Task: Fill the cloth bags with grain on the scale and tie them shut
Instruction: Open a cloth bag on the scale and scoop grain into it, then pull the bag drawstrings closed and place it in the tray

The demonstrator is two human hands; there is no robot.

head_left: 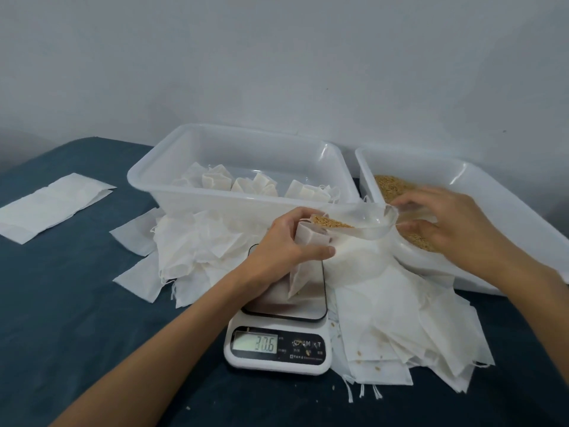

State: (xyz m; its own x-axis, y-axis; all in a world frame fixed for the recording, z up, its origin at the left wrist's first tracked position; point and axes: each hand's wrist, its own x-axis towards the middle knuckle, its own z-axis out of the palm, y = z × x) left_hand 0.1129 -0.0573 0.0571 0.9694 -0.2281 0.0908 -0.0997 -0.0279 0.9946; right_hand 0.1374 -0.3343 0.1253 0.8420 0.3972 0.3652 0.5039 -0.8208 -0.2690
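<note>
Because everything has to be weighed, I keep the scale at the centre and arrange the rest around it, all on the dark blue table. Behind the scale and a little to its left sits the big clear tub that takes the finished bags, so a tied one only has to be lifted back over the rim. To the right of the scale, just beside that tub, is the tray of grain, near enough for me to scoop without reaching. Empty bags lie heaped on both sides of the scale, overlapping its edges, so that the next one is always close; a flat folded sheet lies well apart to the far left. My left hand is curled round the neck of the cloth bag, holding it upright on the scale's platform with its mouth open toward the right. My right hand pinches the back end of a clear plastic scoop, fingers half closed, and tilts its lip over the bag's mouth so the grain slides in. I judge the filling to be under way: the display seems to read 37.6, though my hand on the bag probably disturbs that figure. A few stray kernels lie on the cloths to the right of the scale.
</note>
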